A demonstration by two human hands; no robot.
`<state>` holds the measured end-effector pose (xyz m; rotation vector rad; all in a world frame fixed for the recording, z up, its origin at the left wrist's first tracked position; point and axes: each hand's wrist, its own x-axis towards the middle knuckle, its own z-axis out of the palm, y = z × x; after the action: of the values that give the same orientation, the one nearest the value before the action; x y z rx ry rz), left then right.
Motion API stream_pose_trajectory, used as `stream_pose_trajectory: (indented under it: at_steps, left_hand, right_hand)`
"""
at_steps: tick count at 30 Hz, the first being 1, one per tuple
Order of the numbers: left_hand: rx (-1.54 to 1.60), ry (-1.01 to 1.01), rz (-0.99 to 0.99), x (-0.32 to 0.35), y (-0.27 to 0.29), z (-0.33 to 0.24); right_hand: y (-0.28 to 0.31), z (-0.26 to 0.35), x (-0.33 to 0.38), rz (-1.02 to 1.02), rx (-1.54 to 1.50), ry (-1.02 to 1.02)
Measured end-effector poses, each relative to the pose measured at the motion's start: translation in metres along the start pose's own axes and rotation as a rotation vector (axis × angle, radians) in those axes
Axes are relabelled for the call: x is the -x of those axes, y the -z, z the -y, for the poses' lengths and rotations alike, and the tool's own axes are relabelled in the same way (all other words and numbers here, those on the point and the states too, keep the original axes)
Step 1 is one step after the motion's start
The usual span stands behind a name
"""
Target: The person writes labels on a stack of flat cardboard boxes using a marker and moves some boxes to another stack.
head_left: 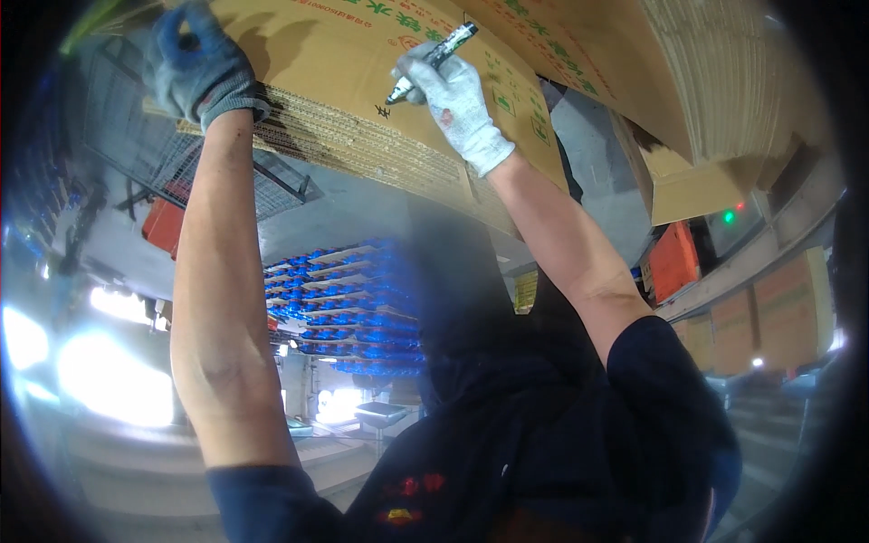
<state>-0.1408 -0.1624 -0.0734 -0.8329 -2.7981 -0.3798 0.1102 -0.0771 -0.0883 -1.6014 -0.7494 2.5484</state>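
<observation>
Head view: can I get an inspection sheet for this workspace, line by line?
Surface: stack of flattened corrugated cardboard sheets, brown, with green print.
Job's things: marker pen, tip on the top sheet beside a small black mark.
Clutter: nothing seen.
Hands: left hand in a blue-grey glove grips the stack's edge; right hand in a white glove holds the marker.
Cables: nothing seen.
Surroundings: blue stacked goods, orange crates, wire mesh cage, more cardboard stacks.

A stack of flat brown cardboard boxes (362, 81) with green and red print fills the top. More brown boxes (778, 308) stand at the right, an orange crate (674, 261) beside them, a yellow sign (526, 291) nearby.
</observation>
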Motion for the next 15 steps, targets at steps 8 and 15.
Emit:
stream_pose_trajectory:
  at_steps: [8, 15]
  left_hand:
    - [-0.027, 0.035, 0.018, 0.001, 0.003, -0.004]
    - [-0.032, 0.042, 0.043, 0.001, 0.002, 0.004]
  right_hand:
    - [-0.001, 0.003, -0.002, -0.010, 0.091, -0.032]
    - [-0.001, -0.002, -0.004, 0.013, 0.042, 0.003]
